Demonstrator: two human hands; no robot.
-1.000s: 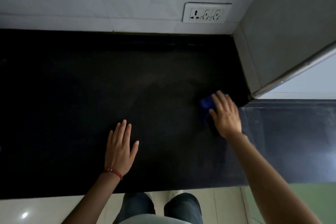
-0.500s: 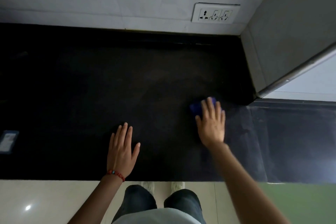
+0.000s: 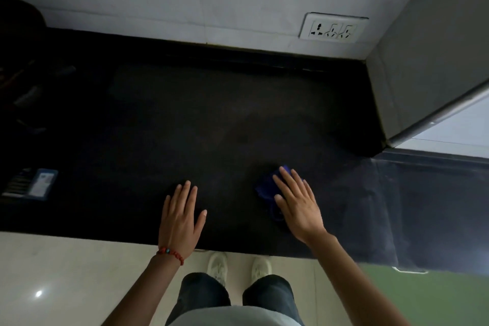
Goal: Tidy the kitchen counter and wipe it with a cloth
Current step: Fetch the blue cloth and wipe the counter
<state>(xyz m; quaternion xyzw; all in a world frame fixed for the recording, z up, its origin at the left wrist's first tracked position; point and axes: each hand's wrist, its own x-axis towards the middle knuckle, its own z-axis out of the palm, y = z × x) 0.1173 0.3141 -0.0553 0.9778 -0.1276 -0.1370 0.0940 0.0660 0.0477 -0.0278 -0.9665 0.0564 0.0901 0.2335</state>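
Head view: the right hand (image 3: 297, 208) lies palm down with its fingers (image 3: 287, 182) stretched flat and slightly spread, pressing a blue cloth (image 3: 267, 188) onto the black worktop (image 3: 185, 119). The cloth is bunched under the palm and pokes out past the fingertips and on the thumb side (nothing is curled around it, so this is pressure, not a grasp). Well apart from it, on the thumb side, the left hand (image 3: 181, 216) rests flat on the bare worktop near the front edge, fingers straight and released, holding nothing; a red bead bracelet (image 3: 170, 253) circles its wrist. Far beyond the left little finger, near the worktop's front edge, lies a small blue-and-white packet (image 3: 39, 184), too dim to read. Ahead of both sets of fingertips, on the white wall, sits a socket plate (image 3: 333, 28). Below the wrists, white shoes (image 3: 218, 264) stand on the pale floor (image 3: 66, 272).
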